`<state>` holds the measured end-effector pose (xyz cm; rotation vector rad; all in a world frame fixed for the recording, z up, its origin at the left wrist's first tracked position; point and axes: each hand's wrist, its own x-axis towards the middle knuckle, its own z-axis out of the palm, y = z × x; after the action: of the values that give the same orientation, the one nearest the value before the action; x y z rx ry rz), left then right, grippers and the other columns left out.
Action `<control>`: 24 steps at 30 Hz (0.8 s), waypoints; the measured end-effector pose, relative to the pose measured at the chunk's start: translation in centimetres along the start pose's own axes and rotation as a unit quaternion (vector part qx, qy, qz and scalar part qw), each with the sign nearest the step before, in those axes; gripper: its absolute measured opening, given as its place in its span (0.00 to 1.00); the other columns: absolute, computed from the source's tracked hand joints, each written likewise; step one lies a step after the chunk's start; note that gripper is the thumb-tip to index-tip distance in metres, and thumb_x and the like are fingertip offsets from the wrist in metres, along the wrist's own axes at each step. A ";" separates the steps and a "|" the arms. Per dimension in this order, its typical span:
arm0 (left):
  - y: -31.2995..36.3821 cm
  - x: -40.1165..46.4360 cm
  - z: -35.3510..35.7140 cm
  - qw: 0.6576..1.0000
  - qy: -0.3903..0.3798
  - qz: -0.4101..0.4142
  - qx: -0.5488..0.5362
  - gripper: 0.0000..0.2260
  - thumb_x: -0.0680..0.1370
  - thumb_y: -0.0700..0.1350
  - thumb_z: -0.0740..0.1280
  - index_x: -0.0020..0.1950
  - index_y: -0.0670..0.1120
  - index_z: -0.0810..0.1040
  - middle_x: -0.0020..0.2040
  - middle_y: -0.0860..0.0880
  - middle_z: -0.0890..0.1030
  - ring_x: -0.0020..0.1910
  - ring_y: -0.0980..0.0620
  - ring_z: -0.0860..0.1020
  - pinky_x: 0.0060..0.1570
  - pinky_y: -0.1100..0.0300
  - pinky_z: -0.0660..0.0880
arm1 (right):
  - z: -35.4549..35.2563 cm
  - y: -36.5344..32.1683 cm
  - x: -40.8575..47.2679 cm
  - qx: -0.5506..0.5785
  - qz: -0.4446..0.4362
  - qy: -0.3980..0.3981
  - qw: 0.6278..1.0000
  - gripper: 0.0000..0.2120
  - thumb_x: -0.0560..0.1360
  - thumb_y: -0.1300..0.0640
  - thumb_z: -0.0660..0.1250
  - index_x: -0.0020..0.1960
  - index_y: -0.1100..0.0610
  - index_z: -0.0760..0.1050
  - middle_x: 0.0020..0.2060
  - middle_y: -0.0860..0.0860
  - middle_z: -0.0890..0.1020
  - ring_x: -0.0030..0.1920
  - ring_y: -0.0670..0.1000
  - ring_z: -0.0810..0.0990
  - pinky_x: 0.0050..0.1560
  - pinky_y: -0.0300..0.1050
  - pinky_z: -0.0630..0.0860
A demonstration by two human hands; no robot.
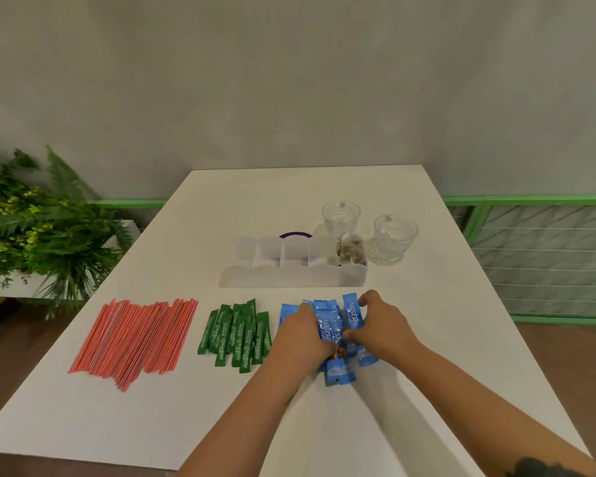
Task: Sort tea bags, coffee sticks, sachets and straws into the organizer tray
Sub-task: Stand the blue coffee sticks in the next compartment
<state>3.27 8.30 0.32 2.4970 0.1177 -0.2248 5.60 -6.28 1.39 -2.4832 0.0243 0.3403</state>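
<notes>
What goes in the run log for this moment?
both hands gathering coffee sticks | tea bags in tray | sachets, straws unsorted

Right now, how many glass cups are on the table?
2. One glass cup stands behind the tray; the other glass cup stands right of it.

Both hands gathering blue Nescafe coffee sticks (334,333) on white table (221,407).
Left hand (303,333) and right hand (379,327) gripping the pile from either side; green stevia sachets (236,333), red straws (136,340) lying leftward; translucent organizer tray (293,273) holding tea bags (350,253) in rightmost compartment.
</notes>
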 end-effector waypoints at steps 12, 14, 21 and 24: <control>0.7 0.3 0.3 0.998 -0.006 -0.046 -0.035 0.21 0.67 0.41 0.75 0.51 0.45 0.65 0.47 0.44 0.80 0.42 0.49 0.77 0.38 0.58 0.72 | -1.4 1.0 -0.5 0.103 -0.032 0.011 0.994 0.08 0.76 0.55 0.65 0.54 0.53 0.71 0.31 0.45 0.73 0.33 0.45 0.73 0.33 0.39 0.65; 0.7 0.4 0.1 0.997 -0.007 -0.049 -0.055 0.21 0.66 0.40 0.75 0.50 0.45 0.66 0.45 0.43 0.81 0.41 0.49 0.78 0.40 0.57 0.74 | -1.6 0.9 -0.3 0.112 -0.032 0.013 0.993 0.04 0.77 0.55 0.64 0.51 0.52 0.71 0.32 0.46 0.74 0.34 0.46 0.73 0.35 0.40 0.68; 1.0 1.5 -2.4 0.988 -0.019 -0.064 -0.142 0.18 0.68 0.42 0.75 0.51 0.48 0.70 0.48 0.46 0.82 0.41 0.50 0.80 0.38 0.60 0.77 | -3.1 -0.1 0.7 0.175 -0.028 0.033 0.984 0.07 0.76 0.55 0.64 0.39 0.51 0.71 0.39 0.53 0.82 0.38 0.53 0.78 0.44 0.52 0.76; 1.5 2.6 -4.4 0.984 -0.012 -0.054 -0.169 0.20 0.68 0.42 0.76 0.54 0.47 0.71 0.44 0.47 0.83 0.41 0.50 0.82 0.46 0.55 0.80 | -4.4 -1.0 1.5 0.200 -0.042 0.032 0.978 0.07 0.76 0.56 0.65 0.40 0.56 0.74 0.39 0.55 0.83 0.32 0.49 0.75 0.36 0.43 0.73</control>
<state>6.60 9.79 4.24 2.1509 0.2593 -0.2557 8.23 -7.97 4.97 -2.0885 0.0125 0.1956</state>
